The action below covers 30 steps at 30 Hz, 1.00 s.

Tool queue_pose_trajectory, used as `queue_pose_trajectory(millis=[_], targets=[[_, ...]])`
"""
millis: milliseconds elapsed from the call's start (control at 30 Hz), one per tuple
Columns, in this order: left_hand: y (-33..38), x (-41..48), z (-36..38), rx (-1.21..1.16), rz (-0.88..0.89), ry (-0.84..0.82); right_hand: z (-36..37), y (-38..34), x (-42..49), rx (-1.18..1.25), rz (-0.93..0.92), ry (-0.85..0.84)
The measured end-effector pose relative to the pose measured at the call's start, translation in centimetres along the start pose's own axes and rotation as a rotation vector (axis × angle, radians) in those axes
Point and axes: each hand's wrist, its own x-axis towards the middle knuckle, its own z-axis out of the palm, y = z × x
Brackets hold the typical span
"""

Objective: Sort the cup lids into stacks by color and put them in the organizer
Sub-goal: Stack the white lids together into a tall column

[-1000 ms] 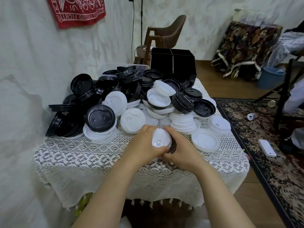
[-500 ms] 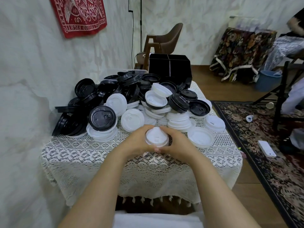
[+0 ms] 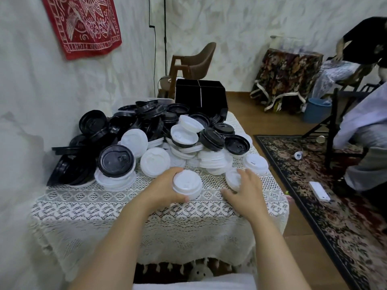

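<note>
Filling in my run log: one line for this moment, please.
phase: sorting | left hand: holds white lid stack | right hand: open over loose white lid | organizer: behind pile

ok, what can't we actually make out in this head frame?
Organizer: head view, inside unseen; only its dark outer walls show, and the pile hides its base.
White stack in left hand: lid count unclear; fingers cover its side.
Right hand: cannot tell whether it grips the white lid below; its fingers hide the contact.
Lid pile: buried lids hidden by the top ones.
</note>
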Motion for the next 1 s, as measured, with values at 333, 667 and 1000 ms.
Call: queue_pose_trajectory(millis=[333,667,1000], targets=[[-0.4,0.0,0.5,-0.041,0.018,0.039,-1.3,1.2,0.3,0.072,0.016,-0.030],[-0.6,-0.8,0.9,-0.036,0.001,0.073,-2.3,-1.3,-0.6,-0.003,0.048,0.092],[-0.7,-0.5,1.1,-0.036,-0.016,0.082,-4.0,-1.9,-1.5,0.101,0.060,0.086]])
